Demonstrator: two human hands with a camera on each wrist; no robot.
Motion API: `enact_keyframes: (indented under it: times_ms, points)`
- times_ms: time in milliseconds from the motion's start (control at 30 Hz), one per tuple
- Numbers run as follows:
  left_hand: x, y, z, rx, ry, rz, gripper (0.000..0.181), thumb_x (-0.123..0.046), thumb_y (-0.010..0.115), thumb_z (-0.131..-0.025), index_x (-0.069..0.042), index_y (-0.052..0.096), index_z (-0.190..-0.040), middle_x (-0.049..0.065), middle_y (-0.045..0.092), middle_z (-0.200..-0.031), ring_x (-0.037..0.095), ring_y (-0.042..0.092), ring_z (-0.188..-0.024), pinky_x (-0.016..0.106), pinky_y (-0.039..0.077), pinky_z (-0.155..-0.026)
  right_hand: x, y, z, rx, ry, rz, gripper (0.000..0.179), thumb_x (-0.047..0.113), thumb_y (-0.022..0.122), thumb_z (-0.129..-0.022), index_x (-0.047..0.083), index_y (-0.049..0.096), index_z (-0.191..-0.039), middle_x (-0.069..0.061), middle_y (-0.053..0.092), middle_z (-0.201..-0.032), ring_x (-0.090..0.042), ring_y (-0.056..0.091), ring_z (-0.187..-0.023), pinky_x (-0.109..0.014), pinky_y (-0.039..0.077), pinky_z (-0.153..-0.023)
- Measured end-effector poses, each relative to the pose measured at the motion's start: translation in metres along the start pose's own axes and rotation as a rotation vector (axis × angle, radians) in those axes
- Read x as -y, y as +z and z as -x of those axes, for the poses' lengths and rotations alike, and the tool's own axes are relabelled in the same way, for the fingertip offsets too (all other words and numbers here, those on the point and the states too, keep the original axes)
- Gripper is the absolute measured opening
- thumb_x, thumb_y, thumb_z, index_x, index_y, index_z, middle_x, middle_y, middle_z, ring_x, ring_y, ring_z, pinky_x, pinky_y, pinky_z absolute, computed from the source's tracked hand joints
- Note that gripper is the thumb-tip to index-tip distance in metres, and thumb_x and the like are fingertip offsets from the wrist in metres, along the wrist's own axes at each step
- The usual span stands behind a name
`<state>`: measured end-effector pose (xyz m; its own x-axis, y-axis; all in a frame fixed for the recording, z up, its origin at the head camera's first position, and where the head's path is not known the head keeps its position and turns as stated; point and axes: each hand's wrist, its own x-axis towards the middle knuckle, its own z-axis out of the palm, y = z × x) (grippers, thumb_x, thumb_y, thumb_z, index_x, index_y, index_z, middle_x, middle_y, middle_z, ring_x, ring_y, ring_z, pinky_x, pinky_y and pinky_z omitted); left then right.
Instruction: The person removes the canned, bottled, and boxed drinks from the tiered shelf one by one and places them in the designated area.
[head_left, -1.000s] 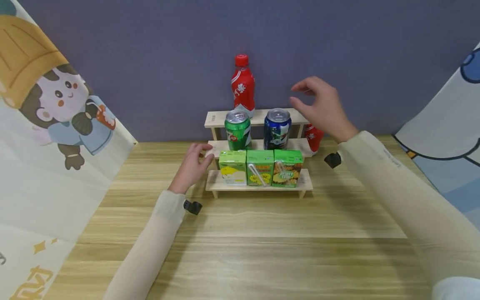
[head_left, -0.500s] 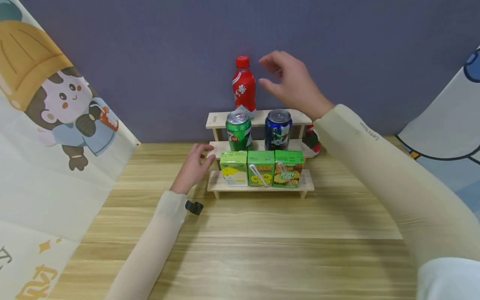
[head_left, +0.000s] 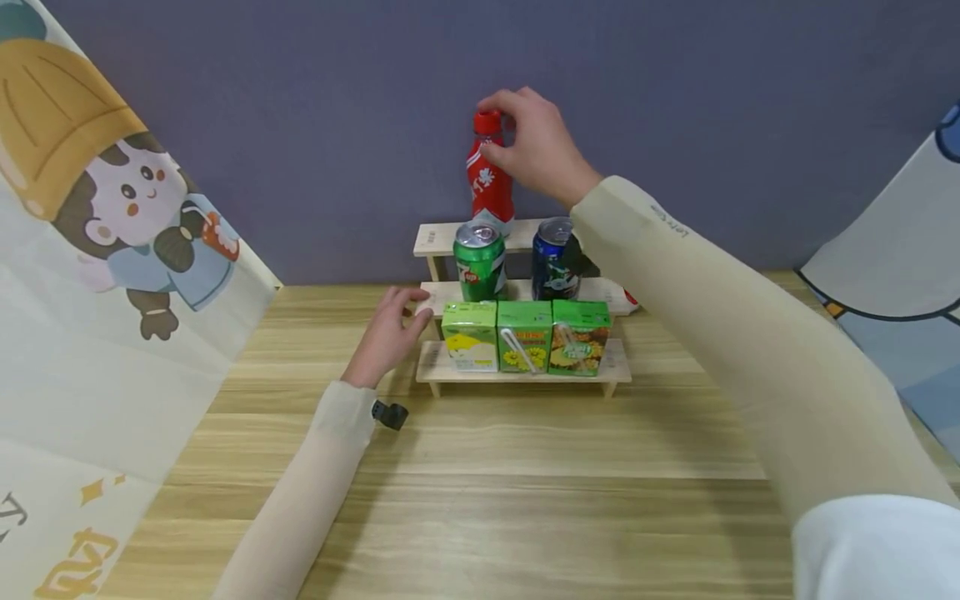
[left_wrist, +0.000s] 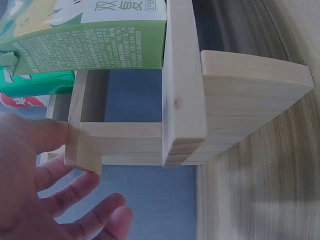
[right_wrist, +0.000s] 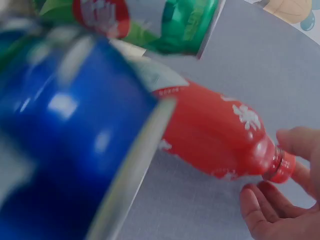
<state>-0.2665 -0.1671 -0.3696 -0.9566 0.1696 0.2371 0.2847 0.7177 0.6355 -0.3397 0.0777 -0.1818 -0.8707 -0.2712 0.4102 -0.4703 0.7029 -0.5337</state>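
My right hand (head_left: 536, 146) curves around the cap of a red soda bottle (head_left: 491, 183), which stands upright on the top tier of a small wooden three-tier display rack (head_left: 438, 239). The right wrist view shows its thumb and fingers (right_wrist: 257, 207) on either side of the red cap (right_wrist: 282, 167), not visibly closed on it. My left hand (head_left: 382, 333) holds the left end of the middle tier with thumb and fingers; the left wrist view shows the fingertips against the board (left_wrist: 82, 145). A green soda can (head_left: 480, 265) and a blue soda can (head_left: 553, 262) stand on that tier.
Three juice boxes stand side by side on the lowest tier: yellow-green (head_left: 470, 337), green with flowers (head_left: 523, 337) and dark green (head_left: 579, 340). Behind the right sleeve, a bit of a second red bottle (head_left: 630, 298) shows. A grey-blue wall (head_left: 337, 150) is close behind the rack.
My right hand has moved left and up from beside the rack's right end to the red bottle's cap. My left hand stays at the rack.
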Motion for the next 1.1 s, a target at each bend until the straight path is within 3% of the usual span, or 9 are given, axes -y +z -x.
enact_keyframes:
  times_ms: [167,433,900,1100]
  points:
    - [-0.001,0.001,0.0,0.008,0.007,0.007,0.036,-0.026,0.055,-0.097,-0.006,0.054,-0.127,0.007,0.045,-0.121,0.031,0.051,-0.105,0.038,0.049,-0.079,0.001,0.004,-0.002,-0.012,0.052,-0.039,0.043,0.022,0.06,-0.093,0.02,0.048,-0.135,-0.003,0.047,-0.129,-0.016,0.046,-0.114,-0.026,0.046,-0.092]
    - [-0.003,0.002,-0.001,0.011,-0.001,0.0,0.036,-0.026,0.054,-0.097,-0.007,0.053,-0.127,0.007,0.045,-0.122,0.031,0.05,-0.105,0.038,0.049,-0.08,-0.002,0.002,0.002,-0.058,0.045,-0.085,0.039,0.021,0.061,-0.092,0.017,0.05,-0.13,-0.001,0.051,-0.128,-0.015,0.048,-0.111,-0.027,0.046,-0.092]
    - [-0.002,0.005,-0.001,0.013,0.011,0.009,0.035,-0.025,0.056,-0.097,-0.007,0.054,-0.127,0.007,0.045,-0.122,0.026,0.051,-0.103,0.036,0.05,-0.078,-0.01,0.001,0.015,-0.197,-0.098,-0.028,0.031,0.022,0.064,-0.091,0.01,0.059,-0.118,-0.002,0.056,-0.115,-0.013,0.051,-0.097,-0.019,0.046,-0.085]
    - [-0.003,0.007,0.0,0.012,0.023,0.019,0.035,-0.024,0.055,-0.097,-0.006,0.054,-0.126,0.007,0.045,-0.121,0.029,0.051,-0.103,0.037,0.05,-0.077,-0.008,-0.01,0.023,-0.239,-0.149,-0.037,0.029,0.021,0.062,-0.092,0.008,0.059,-0.117,-0.002,0.056,-0.115,-0.013,0.053,-0.097,-0.02,0.046,-0.086]
